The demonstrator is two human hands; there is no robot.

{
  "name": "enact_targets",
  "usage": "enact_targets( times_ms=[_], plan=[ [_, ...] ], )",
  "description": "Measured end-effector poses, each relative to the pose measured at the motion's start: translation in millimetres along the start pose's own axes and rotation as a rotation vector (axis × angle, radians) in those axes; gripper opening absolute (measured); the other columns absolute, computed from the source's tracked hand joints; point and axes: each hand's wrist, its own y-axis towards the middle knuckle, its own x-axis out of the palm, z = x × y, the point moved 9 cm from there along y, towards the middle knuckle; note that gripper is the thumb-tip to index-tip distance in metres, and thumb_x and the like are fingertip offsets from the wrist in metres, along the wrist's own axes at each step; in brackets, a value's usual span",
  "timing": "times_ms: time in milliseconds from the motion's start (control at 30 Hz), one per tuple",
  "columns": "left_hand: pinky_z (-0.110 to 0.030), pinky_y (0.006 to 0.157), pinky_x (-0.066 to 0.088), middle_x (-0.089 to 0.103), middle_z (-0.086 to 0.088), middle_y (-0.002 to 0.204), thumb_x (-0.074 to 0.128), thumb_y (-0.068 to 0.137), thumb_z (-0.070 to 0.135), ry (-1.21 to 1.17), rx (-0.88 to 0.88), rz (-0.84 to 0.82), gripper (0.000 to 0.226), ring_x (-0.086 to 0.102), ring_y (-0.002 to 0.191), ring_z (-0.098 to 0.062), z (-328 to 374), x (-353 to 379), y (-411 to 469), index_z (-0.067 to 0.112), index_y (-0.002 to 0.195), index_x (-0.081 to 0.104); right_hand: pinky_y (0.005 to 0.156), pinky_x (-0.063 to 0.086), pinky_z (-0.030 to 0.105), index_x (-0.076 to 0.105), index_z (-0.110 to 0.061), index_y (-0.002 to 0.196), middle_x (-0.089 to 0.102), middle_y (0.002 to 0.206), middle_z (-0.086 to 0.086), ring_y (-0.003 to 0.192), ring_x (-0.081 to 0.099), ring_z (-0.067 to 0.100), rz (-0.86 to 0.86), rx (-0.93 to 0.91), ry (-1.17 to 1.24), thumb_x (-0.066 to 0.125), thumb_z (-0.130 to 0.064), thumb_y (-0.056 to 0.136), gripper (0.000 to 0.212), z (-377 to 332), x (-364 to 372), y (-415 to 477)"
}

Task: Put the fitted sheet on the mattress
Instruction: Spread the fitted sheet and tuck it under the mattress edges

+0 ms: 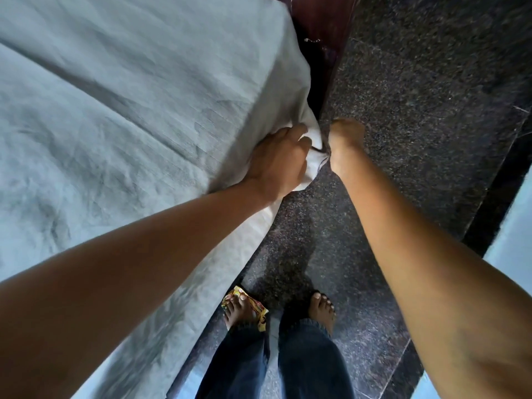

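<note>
A pale grey-white fitted sheet (pixel 121 105) lies wrinkled over the mattress, which fills the left of the view. At the mattress side edge, my left hand (pixel 280 161) grips a bunched fold of the sheet's hanging border. My right hand (pixel 344 142) is just to its right, fingers curled down and holding the same bunched edge; its fingertips are hidden. The mattress itself is covered by the sheet.
A dark wooden bed frame (pixel 319 33) shows beyond the hands. Speckled dark granite floor (pixel 417 96) runs along the bed. My bare feet stand below, the left one on a yellow wrapper (pixel 260 311). A pale surface (pixel 509 234) is at the right edge.
</note>
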Motion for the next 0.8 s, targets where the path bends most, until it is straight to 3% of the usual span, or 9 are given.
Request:
enact_targets(
  times_ms=[67, 133, 233, 333, 433, 533, 633, 733, 800],
  plan=[
    [-0.042, 0.089, 0.047, 0.050, -0.007, 0.129, 0.049, 0.086, 0.005, -0.096, -0.094, 0.033, 0.031, 0.051, 0.112, -0.027, -6.7, -2.9, 2.1, 0.008, 0.114, 0.058, 0.063, 0.042, 0.030, 0.049, -0.016, 0.059, 0.051, 0.064, 0.001, 0.070, 0.055, 0.021, -0.054, 0.013, 0.044, 0.054, -0.006, 0.088, 0.031, -3.7, 8.3, 0.0],
    [-0.040, 0.093, 0.044, 0.048, -0.008, 0.129, 0.048, 0.085, 0.003, -0.163, -0.151, 0.075, 0.036, 0.049, 0.115, -0.026, -12.2, -3.8, 3.2, 0.009, 0.120, 0.055, 0.061, 0.045, 0.027, 0.049, -0.015, 0.063, 0.054, 0.068, 0.002, 0.067, 0.057, 0.018, -0.089, 0.024, 0.006, 0.059, -0.012, 0.087, 0.026, -1.9, 18.6, -1.4],
    [-0.028, 0.105, 0.034, 0.037, -0.002, 0.143, 0.051, 0.086, 0.010, -0.164, -0.131, 0.068, 0.050, 0.037, 0.130, -0.019, -11.4, -0.3, 5.0, 0.012, 0.136, 0.043, 0.072, 0.048, 0.029, 0.064, -0.006, 0.083, 0.067, 0.093, 0.015, 0.094, 0.065, 0.026, -0.023, -0.039, -0.121, 0.061, -0.013, 0.085, 0.008, -2.7, 21.2, -1.4],
    [-0.024, 0.108, 0.026, 0.022, 0.003, 0.153, 0.052, 0.085, 0.014, -0.120, -0.112, 0.034, 0.063, 0.027, 0.137, -0.016, -9.8, 3.7, 5.5, 0.013, 0.144, 0.030, 0.082, 0.046, 0.029, 0.060, -0.002, 0.109, 0.063, 0.116, 0.017, 0.109, 0.060, 0.029, 0.090, -0.048, -0.160, 0.058, -0.020, 0.088, 0.028, 0.5, 16.6, -4.8],
    [-0.028, 0.112, 0.022, 0.009, 0.001, 0.158, 0.054, 0.088, 0.023, -0.013, -0.118, -0.076, 0.072, 0.018, 0.142, -0.020, -12.6, 19.2, 8.2, 0.014, 0.149, 0.017, 0.084, 0.047, 0.032, 0.057, 0.003, 0.117, 0.062, 0.118, 0.019, 0.111, 0.059, 0.032, 0.137, 0.020, -0.047, 0.052, -0.016, 0.090, 0.033, 9.4, 16.2, 3.3],
    [-0.031, 0.115, 0.014, -0.002, -0.004, 0.159, 0.051, 0.091, 0.027, 0.090, -0.128, -0.151, 0.075, 0.009, 0.144, -0.023, -18.0, 35.5, 9.7, 0.012, 0.150, 0.008, 0.059, 0.046, 0.024, 0.064, 0.002, 0.111, 0.064, 0.103, 0.017, 0.101, 0.065, 0.030, 0.113, 0.050, -0.131, 0.049, -0.015, 0.094, 0.028, 28.5, 5.6, 19.0],
    [-0.032, 0.115, 0.010, -0.007, -0.005, 0.159, 0.041, 0.095, 0.030, 0.197, -0.132, -0.187, 0.072, 0.004, 0.145, -0.024, -20.8, 50.8, 13.0, 0.010, 0.150, -0.001, 0.040, 0.041, 0.020, 0.064, 0.001, 0.104, 0.067, 0.096, 0.015, 0.063, 0.058, 0.019, 0.168, 0.126, -0.035, 0.060, -0.018, 0.088, 0.025, 66.2, -13.9, 29.7],
    [-0.033, 0.114, 0.009, -0.006, -0.004, 0.159, 0.033, 0.098, 0.031, 0.256, -0.110, -0.258, 0.063, 0.004, 0.144, -0.025, -21.9, 64.5, 19.2, 0.012, 0.150, 0.004, 0.045, 0.041, 0.024, 0.057, -0.006, 0.102, 0.063, 0.081, 0.009, 0.058, 0.054, 0.018, 0.118, 0.145, 0.027, 0.059, -0.021, 0.091, 0.019, 84.1, -13.7, 26.5],
    [-0.034, 0.114, 0.008, -0.001, -0.005, 0.159, 0.032, 0.098, 0.031, 0.235, -0.095, -0.284, 0.060, 0.005, 0.144, -0.026, -21.7, 68.5, 24.3, 0.012, 0.150, 0.008, 0.059, 0.046, 0.028, 0.054, -0.007, 0.113, 0.060, 0.091, 0.009, 0.070, 0.057, 0.018, 0.040, 0.176, 0.113, 0.061, -0.023, 0.091, 0.029, 85.9, -7.6, 17.3]
  ],
)
